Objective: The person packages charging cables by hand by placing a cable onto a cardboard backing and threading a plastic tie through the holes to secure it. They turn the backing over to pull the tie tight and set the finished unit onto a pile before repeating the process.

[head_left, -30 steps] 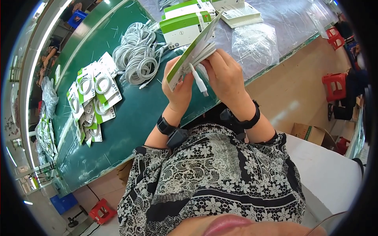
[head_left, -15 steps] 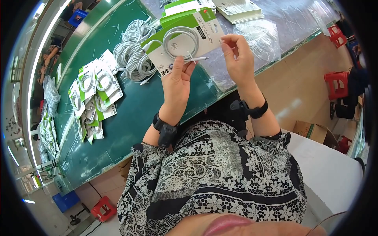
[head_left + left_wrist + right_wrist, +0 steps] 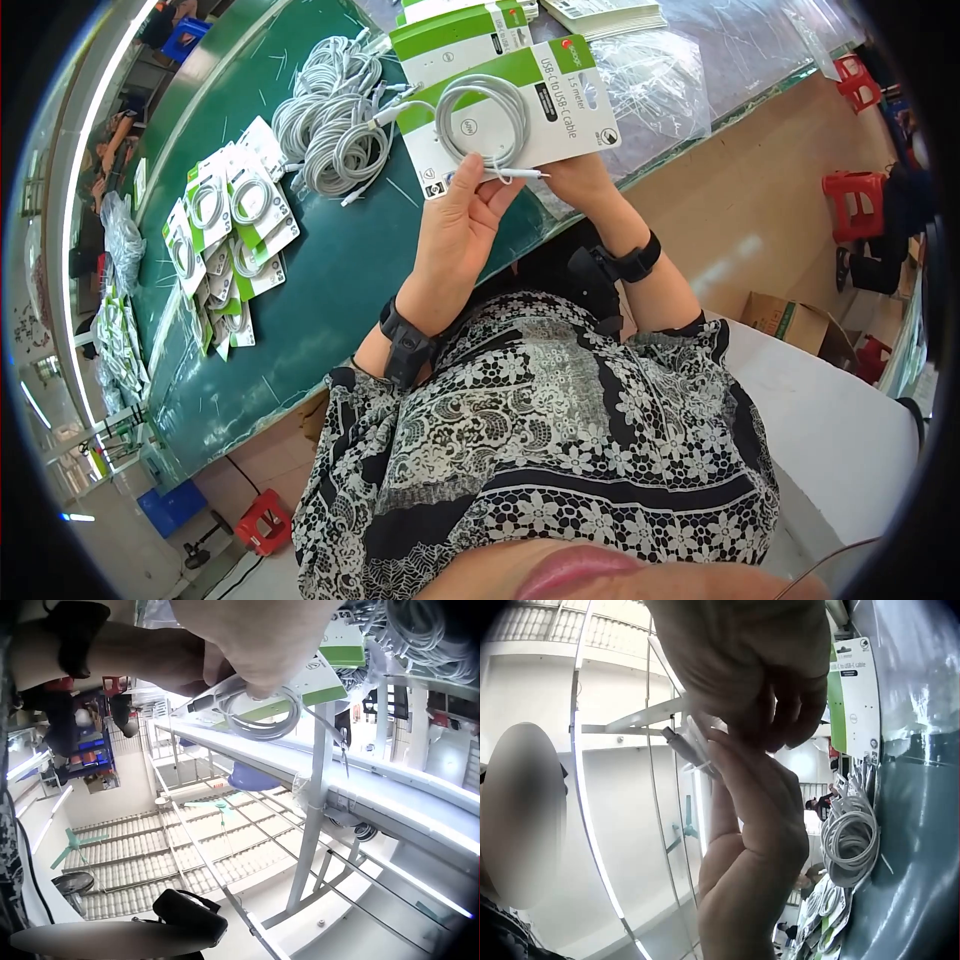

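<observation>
My left hand [image 3: 458,240] grips the lower edge of a green-and-white retail card [image 3: 585,135], thumb in front. A coiled white USB-C cable [image 3: 522,120] lies against the card's front, one plug [image 3: 385,117] jutting past its left edge. The other plug [image 3: 518,173] lies along the lower edge, by a thin white tie. My right hand [image 3: 580,185] is behind the card's lower right, its fingers hidden in the head view. In the right wrist view my right hand [image 3: 742,667] has bent fingers close to my left hand [image 3: 757,817]; I cannot tell what they hold.
Carded cables [image 3: 235,215] lie in a pile on the green table [image 3: 320,250] at left. A heap of loose coiled cables [image 3: 335,120] sits behind the left hand. Green-and-white cards [image 3: 440,50] are stacked at the back, beside a clear bag [image 3: 655,80] of thin white ties.
The card has turned from edge-on to face the head camera and shifted slightly right. My right hand let go, showed apart on the right, then moved in behind the card.
</observation>
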Demonstrator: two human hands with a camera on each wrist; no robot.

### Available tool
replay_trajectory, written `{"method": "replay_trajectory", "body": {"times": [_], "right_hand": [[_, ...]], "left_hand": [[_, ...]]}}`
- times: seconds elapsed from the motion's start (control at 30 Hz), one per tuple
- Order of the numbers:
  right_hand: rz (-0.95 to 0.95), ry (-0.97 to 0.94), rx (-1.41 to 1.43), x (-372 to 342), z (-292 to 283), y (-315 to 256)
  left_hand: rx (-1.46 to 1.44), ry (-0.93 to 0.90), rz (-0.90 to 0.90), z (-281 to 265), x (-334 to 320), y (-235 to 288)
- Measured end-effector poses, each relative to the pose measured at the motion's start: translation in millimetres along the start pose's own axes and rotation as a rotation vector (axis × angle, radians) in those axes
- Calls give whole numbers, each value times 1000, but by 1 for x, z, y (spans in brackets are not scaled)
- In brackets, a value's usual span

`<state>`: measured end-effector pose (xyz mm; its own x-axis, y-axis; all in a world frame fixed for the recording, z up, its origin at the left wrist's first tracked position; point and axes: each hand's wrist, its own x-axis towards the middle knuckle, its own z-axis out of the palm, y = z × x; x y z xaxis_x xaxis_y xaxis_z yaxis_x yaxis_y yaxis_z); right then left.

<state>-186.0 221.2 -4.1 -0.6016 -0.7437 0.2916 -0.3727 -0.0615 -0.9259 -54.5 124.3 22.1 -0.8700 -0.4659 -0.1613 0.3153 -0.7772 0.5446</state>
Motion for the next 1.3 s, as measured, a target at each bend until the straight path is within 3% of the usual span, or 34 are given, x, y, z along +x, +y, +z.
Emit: {"method": "replay_trajectory", "body": {"times": [0.03, 0.13, 0.17, 0.27, 0.3, 0.4, 0.43, 0.53, 0.67, 0.93, 1.3], "right_hand": [[5, -6, 1, 0, 2, 4], [-384, 155, -428, -2, 9, 22], [-383, 155, -431, -3, 9, 24], [5, 123, 25, -5, 9, 24], [4, 117, 26, -7, 9, 24], [314, 130, 334, -16, 1, 10], [317, 128, 332, -16, 1, 4], [534, 137, 897, -16, 8, -13], [596, 152, 759, -16, 18, -5], [585, 137, 890, -21, 17, -7], [544, 135, 769, -25, 9, 5]], "left_hand": [[-1, -4, 3, -1, 1, -1], [-14, -19, 8, 2, -1, -1], [-20, -34, 9, 5, -1, 0], [-5, -18, 45, 5, 3, 0], [22, 16, 81, 3, 5, 0], [96, 53, 167, -6, 14, 1], [144, 51, 210, -9, 18, -1], [212, 38, 247, -12, 19, -8], [259, 20, 257, -13, 17, -14], [167, 35, 202, -16, 9, -13], [152, 56, 146, -16, 5, -18]]}}
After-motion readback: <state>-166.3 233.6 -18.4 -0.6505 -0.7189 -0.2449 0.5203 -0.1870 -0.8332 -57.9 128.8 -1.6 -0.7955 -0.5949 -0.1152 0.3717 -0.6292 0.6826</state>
